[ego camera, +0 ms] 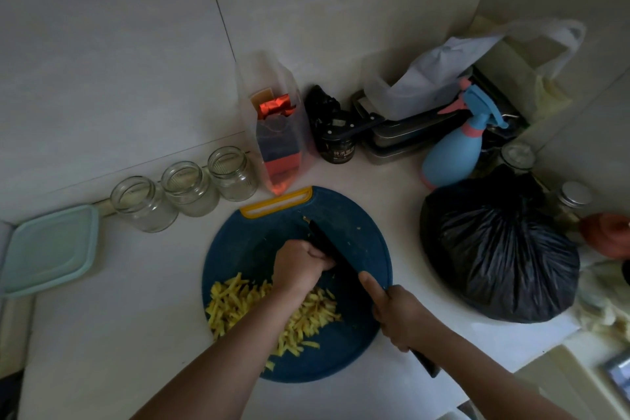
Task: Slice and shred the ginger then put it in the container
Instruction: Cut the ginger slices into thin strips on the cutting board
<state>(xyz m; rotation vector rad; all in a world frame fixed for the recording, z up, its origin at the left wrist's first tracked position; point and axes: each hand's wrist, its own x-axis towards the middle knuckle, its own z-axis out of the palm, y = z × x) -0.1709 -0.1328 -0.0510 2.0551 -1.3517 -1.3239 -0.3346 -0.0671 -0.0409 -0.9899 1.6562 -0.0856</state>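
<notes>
Now right grip point(399, 314) clasps the knife point(339, 257); left grip point(301, 264) curls by its blade, contents hidden; black jar point(337, 145) label blurred.

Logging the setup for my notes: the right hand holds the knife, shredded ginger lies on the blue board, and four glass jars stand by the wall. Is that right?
Not quite: the head view shows three glass jars, not four, by the wall. The rest holds: the right hand holds the knife, and shredded ginger lies on the blue board.
</notes>
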